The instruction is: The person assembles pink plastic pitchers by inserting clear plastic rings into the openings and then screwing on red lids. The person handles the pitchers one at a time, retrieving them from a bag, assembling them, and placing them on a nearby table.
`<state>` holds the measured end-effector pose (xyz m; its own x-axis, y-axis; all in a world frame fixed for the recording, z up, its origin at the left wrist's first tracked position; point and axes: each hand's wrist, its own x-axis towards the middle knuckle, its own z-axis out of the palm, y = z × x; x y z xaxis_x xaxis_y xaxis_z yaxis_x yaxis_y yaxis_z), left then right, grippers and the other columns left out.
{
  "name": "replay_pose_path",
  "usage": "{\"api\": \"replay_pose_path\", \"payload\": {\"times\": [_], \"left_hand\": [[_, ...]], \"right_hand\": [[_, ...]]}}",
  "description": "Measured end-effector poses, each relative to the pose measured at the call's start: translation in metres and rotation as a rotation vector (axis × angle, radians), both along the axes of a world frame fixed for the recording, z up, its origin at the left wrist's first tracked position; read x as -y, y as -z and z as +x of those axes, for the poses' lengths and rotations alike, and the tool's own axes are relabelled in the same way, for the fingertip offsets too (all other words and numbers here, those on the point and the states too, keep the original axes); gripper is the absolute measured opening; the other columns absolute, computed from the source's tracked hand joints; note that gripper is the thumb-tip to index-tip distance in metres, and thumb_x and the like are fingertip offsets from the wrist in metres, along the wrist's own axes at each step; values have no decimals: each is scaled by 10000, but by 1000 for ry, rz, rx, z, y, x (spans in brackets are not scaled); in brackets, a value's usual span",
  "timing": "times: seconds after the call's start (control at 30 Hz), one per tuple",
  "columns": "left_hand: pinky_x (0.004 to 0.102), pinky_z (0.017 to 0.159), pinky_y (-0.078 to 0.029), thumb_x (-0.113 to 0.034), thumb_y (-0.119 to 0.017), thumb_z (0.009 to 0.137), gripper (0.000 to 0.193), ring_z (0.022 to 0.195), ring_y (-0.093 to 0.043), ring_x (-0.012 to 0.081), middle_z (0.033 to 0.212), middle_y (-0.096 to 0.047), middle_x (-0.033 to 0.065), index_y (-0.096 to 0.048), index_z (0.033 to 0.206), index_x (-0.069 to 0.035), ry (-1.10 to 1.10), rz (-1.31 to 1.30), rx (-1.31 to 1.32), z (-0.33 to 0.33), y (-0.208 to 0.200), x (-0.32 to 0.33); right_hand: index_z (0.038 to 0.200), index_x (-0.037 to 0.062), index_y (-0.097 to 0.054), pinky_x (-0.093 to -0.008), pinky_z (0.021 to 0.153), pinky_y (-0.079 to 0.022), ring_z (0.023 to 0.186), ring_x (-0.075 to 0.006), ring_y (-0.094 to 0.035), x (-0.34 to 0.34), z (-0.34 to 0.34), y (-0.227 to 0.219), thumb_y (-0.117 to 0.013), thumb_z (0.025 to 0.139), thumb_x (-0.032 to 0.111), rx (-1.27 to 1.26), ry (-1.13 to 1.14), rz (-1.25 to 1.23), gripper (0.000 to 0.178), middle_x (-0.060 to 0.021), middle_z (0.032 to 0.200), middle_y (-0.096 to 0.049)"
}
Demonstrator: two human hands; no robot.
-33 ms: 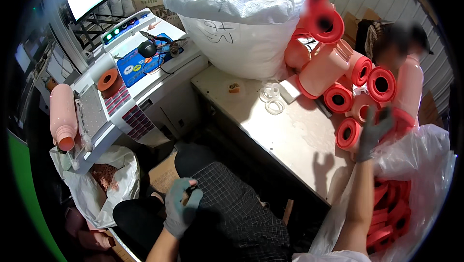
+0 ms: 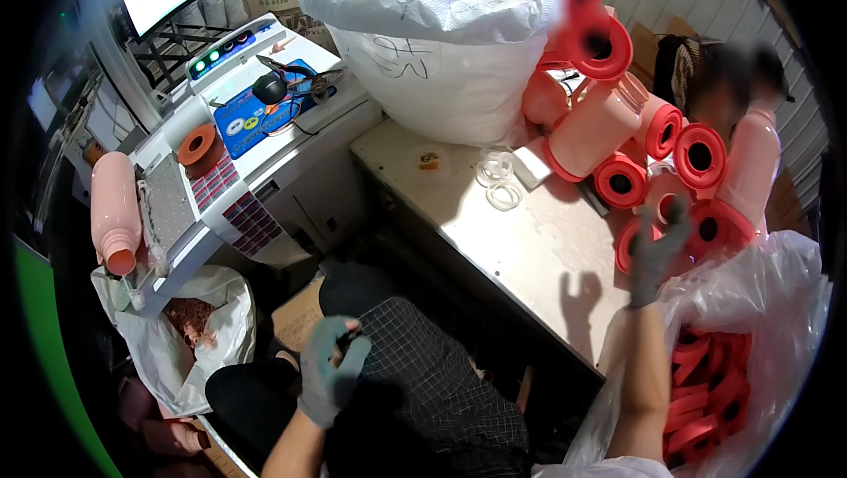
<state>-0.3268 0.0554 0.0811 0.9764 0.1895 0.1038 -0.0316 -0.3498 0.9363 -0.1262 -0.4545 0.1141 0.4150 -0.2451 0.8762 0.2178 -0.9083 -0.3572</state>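
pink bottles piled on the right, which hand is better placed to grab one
Probably the right hand: it is raised close to the piled pink bottles, fingers spread, while the left hand is by the lap, farther away.

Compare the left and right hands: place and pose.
Place: the left hand is over the lap; the right hand is out at the table's far right, by the pink bottles.
Pose: the left hand is curled; the right hand is open and spread.
Shared: both wear greyish gloves.
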Motion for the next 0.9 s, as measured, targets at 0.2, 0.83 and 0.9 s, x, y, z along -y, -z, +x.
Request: {"api": "replay_pose_path", "payload": {"times": [0.2, 0.83, 0.9], "left_hand": [[339, 834, -526, -209, -796, 899, 361, 918, -661, 257, 1046, -645, 131, -663, 1165, -4, 90, 372, 224, 148, -7, 11], [465, 947, -529, -265, -754, 872, 448, 1073, -660, 392, 1217, -661, 219, -655, 1219, 0, 111, 297, 73, 339, 62, 56], [449, 936, -538, -223, -749, 878, 427, 1074, -677, 349, 1216, -669, 208, -649, 1215, 19, 85, 390, 204, 333, 66, 49]], "right_hand": [[1401, -22, -509, -478, 1055, -403, 1205, -394, -489, -125, -32, 98, -772, 816, 255, -687, -243, -121, 699, -211, 1307, -536], [1253, 21, -568, -490, 978, -406, 1090, -356, -547, -109, -23, 100, -728, 823, 150, -647, -369, -51, 476, -168, 1150, -601], [1254, 27, -567, -491, 977, -404, 1090, -355, -546, -113, -23, 96, -727, 822, 152, -661, -376, -15, 477, -163, 1139, -603]]}}
